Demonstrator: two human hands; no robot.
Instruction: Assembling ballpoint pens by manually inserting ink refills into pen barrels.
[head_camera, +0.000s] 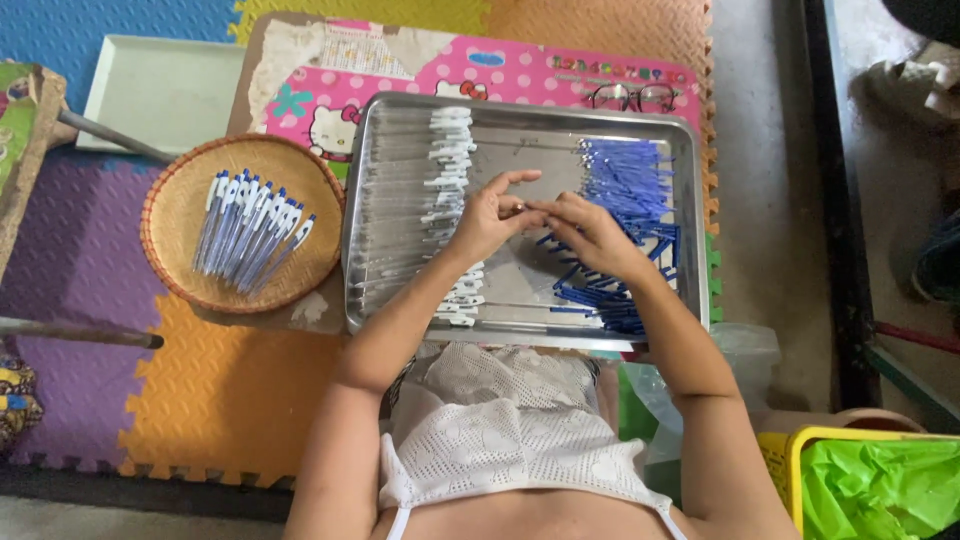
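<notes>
My left hand (487, 214) and my right hand (590, 232) meet over the middle of a metal tray (520, 130), fingertips pinched together on a thin pen part (524, 207) between them. Left of my hands lies a row of clear pen barrels with white clips (440, 200). To the right, a heap of blue pen refills (625, 230) lies under and beyond my right hand. The small part in my fingers is too small to make out well.
A round woven basket (180, 215) at the left holds several assembled white-and-blue pens (250, 230). A pale tray (160, 90) lies at the far left, eyeglasses (630, 96) behind the metal tray, a yellow bin with a green bag (870, 480) at lower right.
</notes>
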